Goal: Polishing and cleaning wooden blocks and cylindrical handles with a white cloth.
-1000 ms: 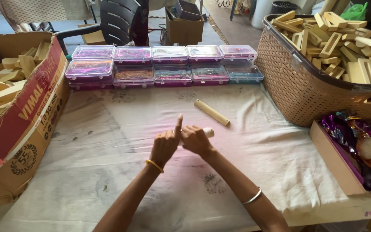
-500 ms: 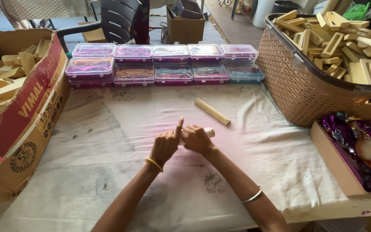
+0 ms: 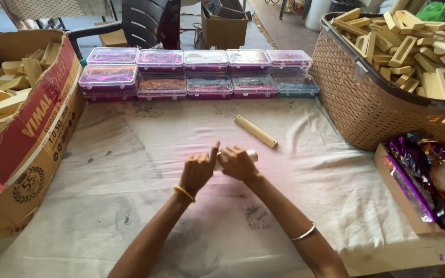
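While my left hand [image 3: 198, 172] and right hand [image 3: 237, 162] were closed together on 1 short wooden stick [image 3: 251, 154] near the tabletop's [image 3: 130, 206] middle for a steady grip, a second stick [image 3: 256, 131] lay spare toward the far edge.

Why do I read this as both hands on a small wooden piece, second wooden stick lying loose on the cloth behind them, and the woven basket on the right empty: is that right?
Not quite. The head view shows the woven basket piled with wooden pieces, not empty. The rest holds: left hand and right hand on a small wooden piece, wooden stick loose on the cloth.
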